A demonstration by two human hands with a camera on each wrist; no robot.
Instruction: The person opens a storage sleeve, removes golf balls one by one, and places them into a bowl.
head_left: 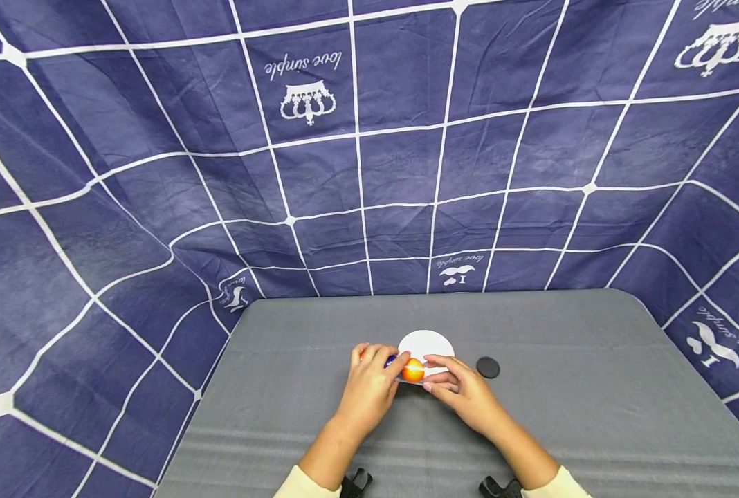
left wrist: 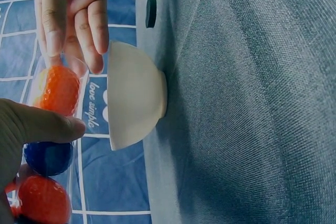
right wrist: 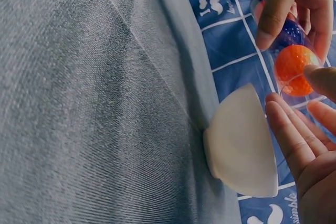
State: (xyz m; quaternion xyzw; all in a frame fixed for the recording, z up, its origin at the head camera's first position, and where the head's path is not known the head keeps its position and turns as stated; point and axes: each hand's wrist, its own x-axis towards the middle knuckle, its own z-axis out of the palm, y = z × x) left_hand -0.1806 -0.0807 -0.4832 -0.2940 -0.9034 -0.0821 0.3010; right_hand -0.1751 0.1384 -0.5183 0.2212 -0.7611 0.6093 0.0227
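My left hand (head_left: 369, 384) grips a clear plastic tube with several dimpled balls in a row inside, held above a white bowl (head_left: 422, 340). An orange-and-yellow ball (head_left: 413, 371) sits at the tube's right end. Behind it come a blue ball (left wrist: 48, 158) and a red ball (left wrist: 44, 199), the red one partly covered by the left fingers. At that right end is my right hand (head_left: 469, 394), its fingers loosely extended around the tube's rim. In the right wrist view, its thumb lies right by the orange ball (right wrist: 295, 66).
A round black lid (head_left: 488, 367) lies on the grey cloth-covered table (head_left: 562, 353), to the right of the bowl. Blue fabric with white lines (head_left: 400, 166) hangs behind the table and along both sides.
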